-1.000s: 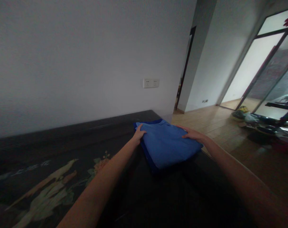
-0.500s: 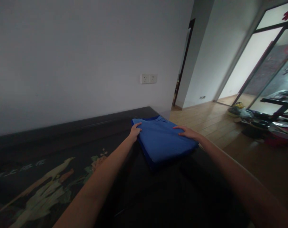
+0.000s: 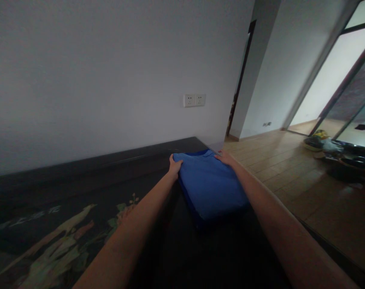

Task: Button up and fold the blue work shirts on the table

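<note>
A folded blue garment (image 3: 211, 186) lay on the far right end of a dark desk (image 3: 88, 176), close to the desk's right edge and near the back rim along the wall. Its long side ran from the far corner toward the near side, and a darker blue layer showed along its left and near edges.

The left hand (image 3: 174, 166) rested at the garment's far left corner. Its fingers were pressed together and curled against the cloth's edge, with the thumb on top. Whether they gripped the fold or only steadied it could not be told.

The right hand (image 3: 224, 157) lay on the far right corner, just by the desk's edge. Its fingers were held together and laid flat on the cloth, pointing left along the far edge. Both forearms reached out from the near side, one on each side of the garment.

On the near left part of the desk, a pale painted design of birds and flowers (image 3: 64, 237) covered the dark surface, well apart from the garment. A double wall socket (image 3: 194, 100) sat on the plain grey wall above the far right corner. To the right of the desk was a wooden floor (image 3: 290, 168), with a dark doorway (image 3: 241, 80) at its far end. A blurred heap of things (image 3: 335, 148) lay on the floor by the glass doors at the far right.
</note>
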Action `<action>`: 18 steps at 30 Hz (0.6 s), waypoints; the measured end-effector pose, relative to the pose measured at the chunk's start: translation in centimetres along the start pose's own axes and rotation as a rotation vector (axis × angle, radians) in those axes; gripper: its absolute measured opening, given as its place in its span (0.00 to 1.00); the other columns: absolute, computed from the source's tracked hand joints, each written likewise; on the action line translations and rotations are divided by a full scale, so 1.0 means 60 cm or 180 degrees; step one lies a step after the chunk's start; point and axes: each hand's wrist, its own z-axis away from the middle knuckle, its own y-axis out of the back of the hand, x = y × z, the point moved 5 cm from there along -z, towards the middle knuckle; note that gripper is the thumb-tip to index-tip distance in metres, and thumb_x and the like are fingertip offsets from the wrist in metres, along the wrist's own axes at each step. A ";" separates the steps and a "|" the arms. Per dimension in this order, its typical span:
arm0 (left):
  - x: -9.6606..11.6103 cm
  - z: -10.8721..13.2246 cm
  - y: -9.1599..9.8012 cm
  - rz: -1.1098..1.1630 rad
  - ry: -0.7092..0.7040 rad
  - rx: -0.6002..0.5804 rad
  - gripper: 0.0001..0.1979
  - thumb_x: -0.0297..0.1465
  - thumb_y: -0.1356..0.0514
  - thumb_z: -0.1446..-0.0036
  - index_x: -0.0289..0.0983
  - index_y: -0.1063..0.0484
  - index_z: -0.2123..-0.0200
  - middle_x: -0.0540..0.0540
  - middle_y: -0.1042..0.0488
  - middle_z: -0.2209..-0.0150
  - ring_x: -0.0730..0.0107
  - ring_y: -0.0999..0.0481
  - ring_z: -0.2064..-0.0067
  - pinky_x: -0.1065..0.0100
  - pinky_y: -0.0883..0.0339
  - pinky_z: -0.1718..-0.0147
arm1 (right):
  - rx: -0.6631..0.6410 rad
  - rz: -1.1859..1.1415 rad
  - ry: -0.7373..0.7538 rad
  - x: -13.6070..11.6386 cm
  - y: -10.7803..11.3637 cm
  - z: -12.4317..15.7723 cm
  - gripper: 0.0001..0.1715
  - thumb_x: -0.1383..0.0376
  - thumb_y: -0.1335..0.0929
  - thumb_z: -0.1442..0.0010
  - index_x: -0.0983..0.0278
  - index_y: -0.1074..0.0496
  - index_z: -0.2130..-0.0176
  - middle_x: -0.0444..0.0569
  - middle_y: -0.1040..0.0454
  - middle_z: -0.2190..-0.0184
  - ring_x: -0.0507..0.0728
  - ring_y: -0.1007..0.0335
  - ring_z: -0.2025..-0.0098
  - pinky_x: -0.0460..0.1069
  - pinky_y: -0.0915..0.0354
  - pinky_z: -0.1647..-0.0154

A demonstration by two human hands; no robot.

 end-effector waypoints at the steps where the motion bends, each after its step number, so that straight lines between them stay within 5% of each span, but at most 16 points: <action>1: 0.002 -0.002 0.000 -0.0005 -0.0009 0.0025 0.41 0.24 0.41 0.48 0.41 0.58 0.35 0.39 0.42 0.38 0.61 0.35 0.42 0.63 0.35 0.47 | 0.0043 -0.0009 0.0093 -0.004 -0.001 -0.007 0.23 0.62 0.30 0.48 0.64 0.29 0.52 0.56 0.25 0.55 0.64 0.30 0.51 0.58 0.36 0.49; 5: 0.027 -0.007 0.001 -0.0049 -0.0620 -0.0011 0.42 0.19 0.42 0.51 0.46 0.55 0.36 0.45 0.41 0.38 0.65 0.33 0.43 0.65 0.38 0.45 | 0.0258 -0.0062 0.0497 -0.018 0.017 -0.019 0.23 0.65 0.32 0.48 0.60 0.29 0.50 0.50 0.25 0.54 0.60 0.28 0.55 0.56 0.34 0.51; 8: 0.040 -0.005 0.008 -0.0231 -0.1336 0.0013 0.39 0.20 0.44 0.49 0.45 0.54 0.36 0.46 0.40 0.38 0.66 0.33 0.43 0.66 0.41 0.43 | 0.0520 0.0025 0.0714 -0.022 0.029 -0.012 0.26 0.67 0.37 0.42 0.60 0.35 0.44 0.50 0.31 0.45 0.60 0.33 0.47 0.56 0.37 0.46; 14: 0.015 0.003 0.022 -0.1470 -0.0524 0.0131 0.43 0.24 0.41 0.50 0.35 0.59 0.34 0.33 0.42 0.38 0.52 0.41 0.38 0.55 0.46 0.40 | 0.0447 0.0596 0.0682 -0.015 -0.003 0.028 0.18 0.67 0.37 0.40 0.61 0.28 0.51 0.55 0.28 0.50 0.62 0.35 0.46 0.58 0.41 0.44; 18: 0.064 0.063 0.005 -0.1813 -0.1640 0.0121 0.33 0.25 0.39 0.50 0.41 0.41 0.40 0.40 0.47 0.35 0.51 0.53 0.34 0.51 0.60 0.37 | 0.0481 0.0897 0.0632 -0.037 -0.001 0.030 0.22 0.65 0.40 0.37 0.64 0.32 0.45 0.60 0.35 0.44 0.65 0.42 0.41 0.62 0.46 0.41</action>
